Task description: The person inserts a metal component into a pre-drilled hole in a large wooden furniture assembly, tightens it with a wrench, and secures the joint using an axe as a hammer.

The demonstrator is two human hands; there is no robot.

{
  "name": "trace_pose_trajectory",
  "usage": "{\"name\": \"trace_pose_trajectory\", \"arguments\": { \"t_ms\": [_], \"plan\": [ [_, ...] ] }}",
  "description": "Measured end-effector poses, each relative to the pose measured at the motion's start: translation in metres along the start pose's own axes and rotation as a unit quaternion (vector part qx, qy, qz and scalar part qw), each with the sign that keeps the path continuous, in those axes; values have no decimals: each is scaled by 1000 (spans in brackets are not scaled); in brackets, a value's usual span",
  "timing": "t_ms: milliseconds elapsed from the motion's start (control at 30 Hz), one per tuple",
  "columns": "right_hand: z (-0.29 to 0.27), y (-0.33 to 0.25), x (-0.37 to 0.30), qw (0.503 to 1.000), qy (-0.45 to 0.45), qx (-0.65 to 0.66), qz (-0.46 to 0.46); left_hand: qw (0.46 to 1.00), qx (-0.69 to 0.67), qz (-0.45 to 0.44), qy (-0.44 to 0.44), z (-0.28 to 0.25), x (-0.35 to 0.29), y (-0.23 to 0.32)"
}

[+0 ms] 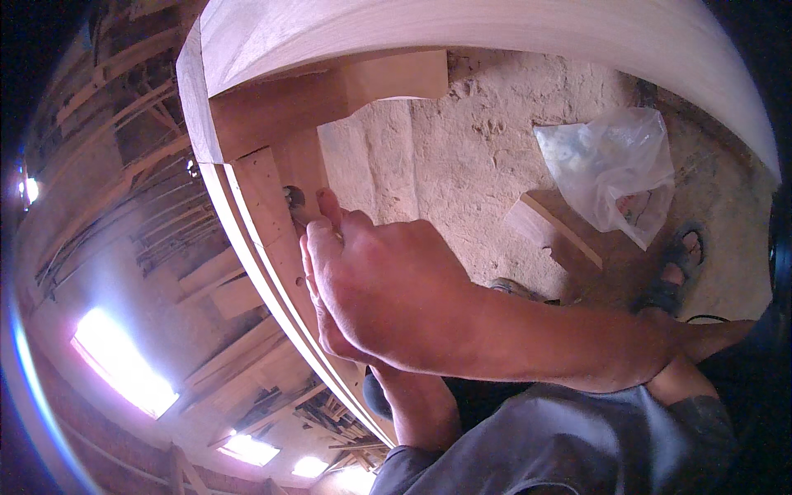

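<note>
My right hand (384,280) is closed, with thumb and fingers pinched at the inner face of a wooden rail (264,181). A small round metal fitting (292,196) sits in a hole in that rail, just beyond the fingertips. What the fingers grip is hidden by the hand. My left hand (332,337) is behind and below the right one, mostly covered by it. Its visible fingers are bent and close together against the rail, and I cannot make out what they hold. Above the hands, a wide curved pale wooden panel (495,25) joins the rail at a corner.
A wooden bracket (396,76) juts out under the panel. On the dusty floor (462,157) lie a clear plastic bag (615,165) with pale contents and a wood block (553,231). A sandalled foot (681,264) is at right. Timber boards (239,355) stand along the left side.
</note>
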State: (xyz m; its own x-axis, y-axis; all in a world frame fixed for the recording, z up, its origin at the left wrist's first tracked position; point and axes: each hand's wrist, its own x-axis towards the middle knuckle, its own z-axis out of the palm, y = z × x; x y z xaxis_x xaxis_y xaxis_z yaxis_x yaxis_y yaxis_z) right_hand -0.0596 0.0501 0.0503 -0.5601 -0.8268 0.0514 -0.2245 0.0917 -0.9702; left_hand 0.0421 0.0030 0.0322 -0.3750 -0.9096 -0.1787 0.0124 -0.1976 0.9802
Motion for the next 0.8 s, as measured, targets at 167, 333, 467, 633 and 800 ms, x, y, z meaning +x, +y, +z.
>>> {"name": "trace_pose_trajectory", "arguments": {
  "t_ms": [167, 333, 467, 633, 800],
  "plan": [
    [28, 83, 0, 999, 16, 28, -41, 988, -38, 75, -129, -5, 13, -8],
    [41, 115, 12, 991, 76, 84, -75, 985, 16, 118, -126, -10, 25, -17],
    [25, 76, -4, 997, 24, -9, -79, 987, 15, 141, -77, 9, 11, -8],
    [10, 10, -10, 986, 64, -117, -97, 973, 189, 109, -73, 4, -9, 5],
    [7, 5, -5, 986, 75, -128, -71, 996, 15, 44, -78, 9, -5, 2]
  ]
}}
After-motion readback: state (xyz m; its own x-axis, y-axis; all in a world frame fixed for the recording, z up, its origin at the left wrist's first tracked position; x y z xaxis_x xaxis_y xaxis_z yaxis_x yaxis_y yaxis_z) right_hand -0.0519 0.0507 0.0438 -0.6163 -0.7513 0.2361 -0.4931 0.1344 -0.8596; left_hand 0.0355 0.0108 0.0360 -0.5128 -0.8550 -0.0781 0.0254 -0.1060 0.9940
